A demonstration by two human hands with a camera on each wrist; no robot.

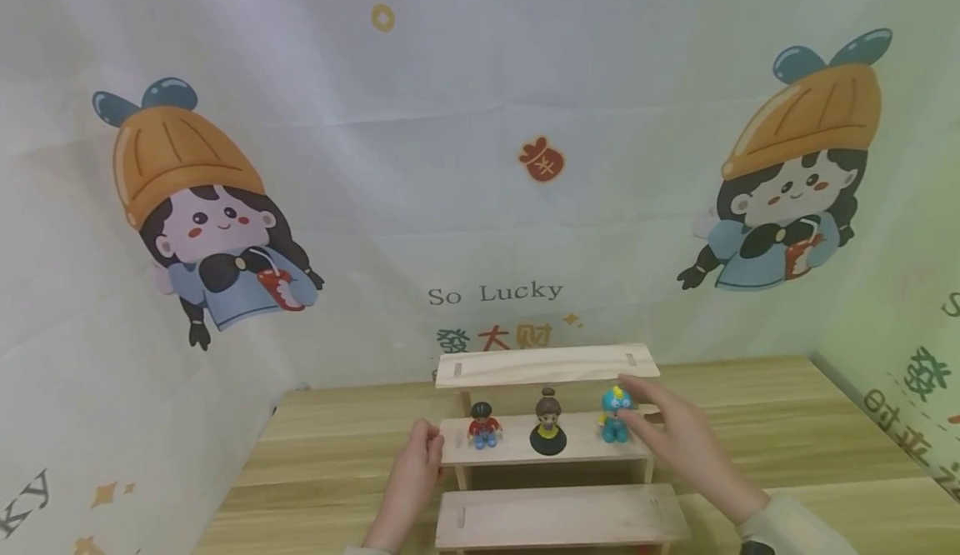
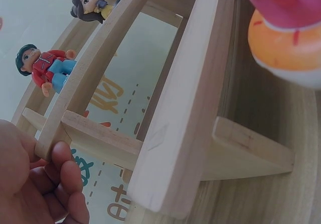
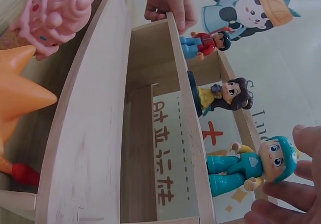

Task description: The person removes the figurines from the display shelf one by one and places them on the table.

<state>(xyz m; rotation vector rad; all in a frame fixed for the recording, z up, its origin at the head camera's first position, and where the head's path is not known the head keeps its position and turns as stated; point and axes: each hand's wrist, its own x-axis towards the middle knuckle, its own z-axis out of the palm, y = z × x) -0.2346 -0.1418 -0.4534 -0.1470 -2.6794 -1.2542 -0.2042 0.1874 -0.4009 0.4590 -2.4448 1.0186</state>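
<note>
A stepped wooden stand (image 1: 562,512) holds three small toy figures on its middle tier. One figure in a red jacket (image 1: 483,426) sits at the left; a brown-haired figure (image 1: 548,423) in a yellow and black dress is in the middle. At the right end stands a teal figure (image 3: 241,166) with wide eyes. My left hand (image 2: 42,179) grips the left end of the middle tier, fingertips curled at its edge. My right hand (image 1: 686,438) is beside the teal figure, fingers spread around its head, with a gap between the upper fingertip and the head.
In the right wrist view, a pink swirled toy (image 3: 55,20) and an orange pointed toy (image 3: 22,93) are in front of the stand's lowest tier. The wood-grain table (image 1: 322,455) meets a printed cloth backdrop (image 1: 450,163) behind the stand.
</note>
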